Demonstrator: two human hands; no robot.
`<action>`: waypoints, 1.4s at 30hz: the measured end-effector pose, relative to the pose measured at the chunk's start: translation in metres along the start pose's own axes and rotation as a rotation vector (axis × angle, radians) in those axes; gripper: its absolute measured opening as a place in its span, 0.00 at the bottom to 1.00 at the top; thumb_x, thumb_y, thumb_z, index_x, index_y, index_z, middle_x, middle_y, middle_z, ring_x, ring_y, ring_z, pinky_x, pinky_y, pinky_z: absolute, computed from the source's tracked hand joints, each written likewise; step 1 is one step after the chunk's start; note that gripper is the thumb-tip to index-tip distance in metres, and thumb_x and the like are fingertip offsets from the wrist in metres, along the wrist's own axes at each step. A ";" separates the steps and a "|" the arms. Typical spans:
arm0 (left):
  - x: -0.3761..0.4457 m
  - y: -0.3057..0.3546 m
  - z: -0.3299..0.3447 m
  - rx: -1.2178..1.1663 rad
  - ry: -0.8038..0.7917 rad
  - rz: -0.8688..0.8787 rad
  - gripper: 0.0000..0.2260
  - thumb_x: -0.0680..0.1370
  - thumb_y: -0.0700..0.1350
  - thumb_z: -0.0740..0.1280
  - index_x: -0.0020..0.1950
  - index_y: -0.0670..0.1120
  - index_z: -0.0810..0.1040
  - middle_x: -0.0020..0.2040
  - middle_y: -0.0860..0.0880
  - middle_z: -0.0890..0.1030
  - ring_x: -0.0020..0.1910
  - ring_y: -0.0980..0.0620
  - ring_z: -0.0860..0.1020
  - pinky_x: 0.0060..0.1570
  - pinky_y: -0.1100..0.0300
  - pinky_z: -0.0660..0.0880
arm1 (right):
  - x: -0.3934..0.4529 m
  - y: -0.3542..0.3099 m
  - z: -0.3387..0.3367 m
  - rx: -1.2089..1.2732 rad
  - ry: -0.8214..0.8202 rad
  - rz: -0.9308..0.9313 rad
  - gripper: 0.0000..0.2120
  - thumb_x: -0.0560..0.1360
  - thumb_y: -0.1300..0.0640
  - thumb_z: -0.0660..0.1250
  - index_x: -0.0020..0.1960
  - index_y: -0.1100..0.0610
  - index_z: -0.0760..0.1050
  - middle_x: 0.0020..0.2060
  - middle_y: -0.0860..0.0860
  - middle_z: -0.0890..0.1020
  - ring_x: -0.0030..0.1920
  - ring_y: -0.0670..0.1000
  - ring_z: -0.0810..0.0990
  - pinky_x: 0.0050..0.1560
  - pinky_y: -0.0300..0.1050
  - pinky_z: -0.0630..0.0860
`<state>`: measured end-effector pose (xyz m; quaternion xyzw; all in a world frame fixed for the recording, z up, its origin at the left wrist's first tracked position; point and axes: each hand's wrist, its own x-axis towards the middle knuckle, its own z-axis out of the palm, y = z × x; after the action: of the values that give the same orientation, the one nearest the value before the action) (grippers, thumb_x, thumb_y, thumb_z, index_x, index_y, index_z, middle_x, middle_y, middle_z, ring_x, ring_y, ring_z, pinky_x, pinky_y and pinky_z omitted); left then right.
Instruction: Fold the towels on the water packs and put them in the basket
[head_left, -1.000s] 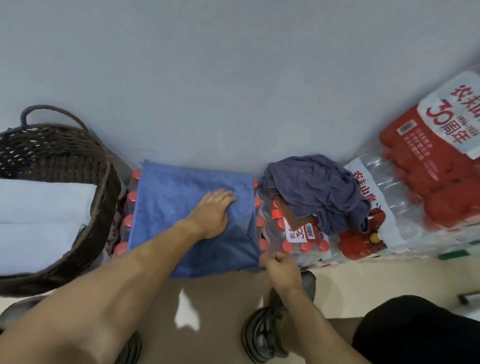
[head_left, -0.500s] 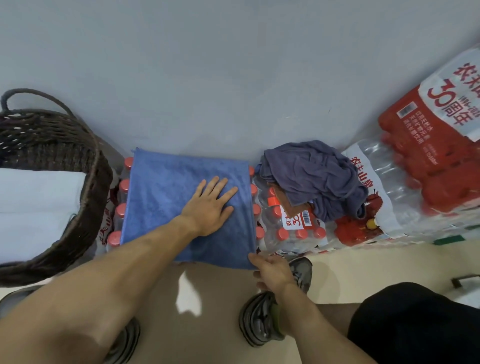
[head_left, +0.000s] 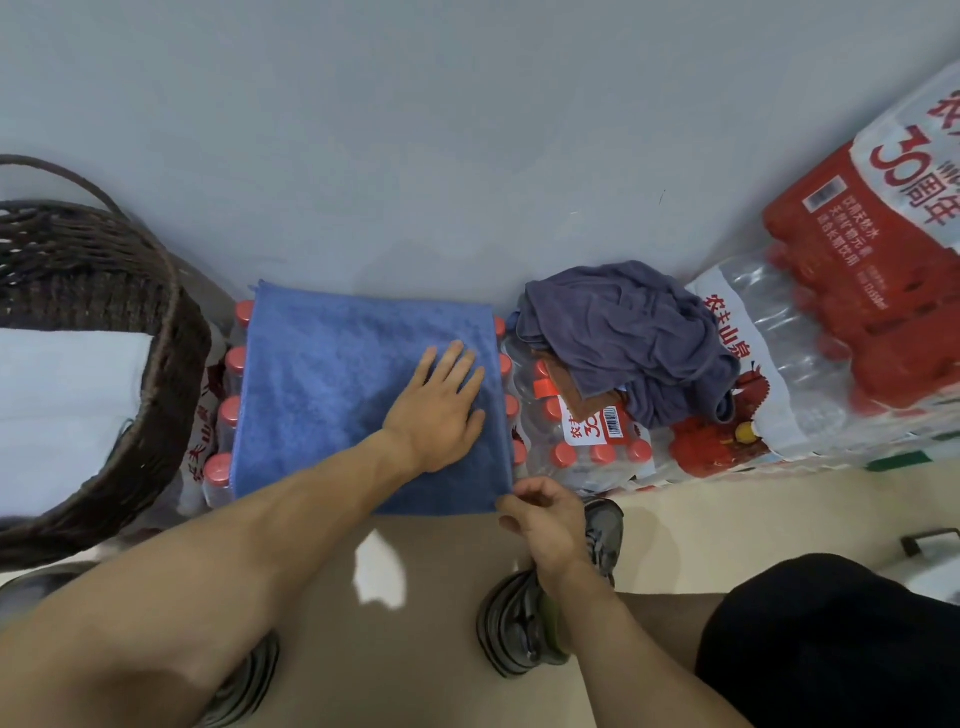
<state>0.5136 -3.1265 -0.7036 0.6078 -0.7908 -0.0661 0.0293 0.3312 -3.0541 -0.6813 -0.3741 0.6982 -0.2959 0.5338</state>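
Note:
A blue towel (head_left: 332, 384) lies flat over a pack of red-capped water bottles (head_left: 221, 421) against the wall. My left hand (head_left: 439, 410) presses flat on the towel's right part, fingers straight and spread. My right hand (head_left: 545, 517) pinches the towel's near right corner, which hangs over the pack's front edge. A crumpled grey-purple towel (head_left: 618, 338) sits in a heap on the water pack to the right (head_left: 587, 441). The dark wicker basket (head_left: 156, 374) stands at the left with a folded white towel (head_left: 62, 410) inside it.
Larger shrink-wrapped water packs with red labels (head_left: 857, 291) are stacked at the right along the grey wall. My two shoes (head_left: 535, 613) stand on the beige floor just in front of the packs.
My left hand slid slightly right and forward on the blue towel with its fingers spreading flat. My right hand stayed at the near right corner. The view tilted a little.

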 end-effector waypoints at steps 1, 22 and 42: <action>-0.001 0.002 0.003 0.009 -0.001 0.025 0.28 0.83 0.56 0.45 0.80 0.43 0.49 0.81 0.43 0.48 0.79 0.45 0.43 0.77 0.45 0.41 | 0.000 0.001 0.000 -0.021 0.005 -0.007 0.08 0.68 0.72 0.71 0.38 0.62 0.78 0.31 0.52 0.80 0.32 0.48 0.78 0.36 0.42 0.78; 0.001 -0.021 -0.048 -0.386 -0.017 0.111 0.19 0.78 0.44 0.65 0.68 0.42 0.75 0.69 0.41 0.72 0.69 0.42 0.69 0.69 0.53 0.64 | 0.027 0.003 0.007 -0.050 -0.015 0.194 0.14 0.70 0.49 0.77 0.49 0.57 0.80 0.44 0.53 0.83 0.39 0.49 0.79 0.36 0.42 0.73; -0.080 -0.038 -0.167 -0.014 -0.589 0.126 0.10 0.80 0.51 0.63 0.52 0.46 0.79 0.46 0.53 0.80 0.48 0.48 0.78 0.52 0.55 0.74 | 0.012 -0.100 0.008 -0.503 -0.310 0.214 0.11 0.71 0.62 0.74 0.48 0.66 0.76 0.37 0.62 0.83 0.38 0.59 0.84 0.47 0.54 0.83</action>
<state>0.5916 -3.0706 -0.5411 0.5120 -0.8010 -0.2430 -0.1928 0.3577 -3.1187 -0.6080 -0.4593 0.6954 0.0044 0.5527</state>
